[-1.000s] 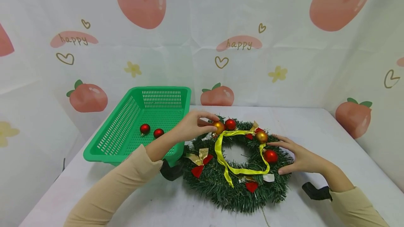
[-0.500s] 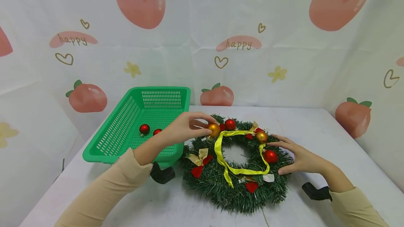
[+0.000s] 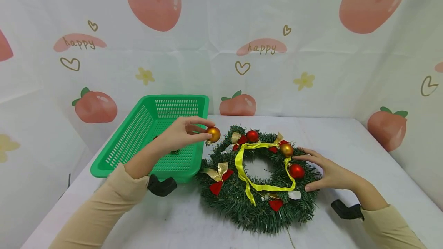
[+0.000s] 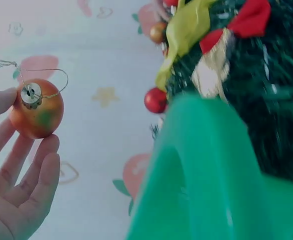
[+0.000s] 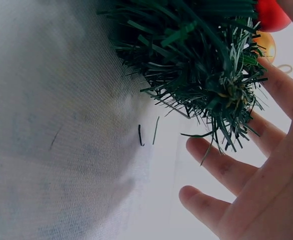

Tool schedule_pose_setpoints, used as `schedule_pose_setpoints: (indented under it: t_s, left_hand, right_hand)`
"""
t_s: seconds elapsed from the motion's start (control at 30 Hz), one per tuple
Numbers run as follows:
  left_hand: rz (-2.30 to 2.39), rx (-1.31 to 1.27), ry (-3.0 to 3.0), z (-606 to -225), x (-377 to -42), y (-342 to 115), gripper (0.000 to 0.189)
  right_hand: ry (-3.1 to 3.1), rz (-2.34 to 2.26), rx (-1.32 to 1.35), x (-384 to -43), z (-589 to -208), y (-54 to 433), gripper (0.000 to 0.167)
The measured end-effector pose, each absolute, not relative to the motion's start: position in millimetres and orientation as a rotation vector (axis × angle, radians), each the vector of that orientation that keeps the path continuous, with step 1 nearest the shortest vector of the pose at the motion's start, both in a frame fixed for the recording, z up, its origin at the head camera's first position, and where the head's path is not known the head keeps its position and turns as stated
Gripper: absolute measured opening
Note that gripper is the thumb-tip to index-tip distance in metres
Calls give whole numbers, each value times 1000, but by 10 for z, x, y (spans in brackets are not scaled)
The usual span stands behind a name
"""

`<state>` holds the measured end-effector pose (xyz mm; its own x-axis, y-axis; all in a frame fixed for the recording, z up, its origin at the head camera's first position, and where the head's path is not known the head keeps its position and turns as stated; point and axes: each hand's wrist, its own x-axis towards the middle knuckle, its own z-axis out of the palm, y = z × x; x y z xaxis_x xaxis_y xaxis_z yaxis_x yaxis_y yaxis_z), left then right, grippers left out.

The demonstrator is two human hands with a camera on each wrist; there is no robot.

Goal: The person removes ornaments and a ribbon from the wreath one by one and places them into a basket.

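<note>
L hand (image 3: 185,133) has gold ball (image 3: 214,134) btwn basket (image 3: 114,173) & wreath (image 3: 259,220); R hand (image 3: 328,174) at wreath's R side.
Basket's R rim & wreath's L edge sit close, tight gap; ball shows there in head view, apart from the greenery. More room on table (image 3: 187,226) in front of basket & R of wreath, out to table's R edge; back edge meets printed cloth (image 3: 214,30). L hand: thumb & fingertips pinch ball, palm not around it, cap (image 4: 31,95) & loop exposed; forearm slants up past basket's front corner. R hand: fingers spread, slightly bent, touching wreath's outer edge, nothing gripped; forearm comes in from lower R.
</note>
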<state>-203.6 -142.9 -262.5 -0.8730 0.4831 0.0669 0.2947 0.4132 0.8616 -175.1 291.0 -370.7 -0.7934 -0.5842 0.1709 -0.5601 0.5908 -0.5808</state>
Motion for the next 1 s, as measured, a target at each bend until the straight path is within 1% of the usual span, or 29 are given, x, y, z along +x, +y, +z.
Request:
schedule_pose_setpoints:
  t_s: [0.4, 0.63, 1.0]
  left_hand:
    - [1416, 511, 2581, -2660, -2262, -1851, 40]
    - [1397, 410, 2615, -2647, -2331, -2075, 44]
    - [1363, 382, 2630, -2654, -2385, -2276, 48]
  right_hand:
    - [2768, -987, -1012, -1759, -3715, 2918, 74]
    - [2769, -981, -992, -1754, -3711, 2921, 74]
    - [2763, -984, -1003, -1759, -3709, 2921, 73]
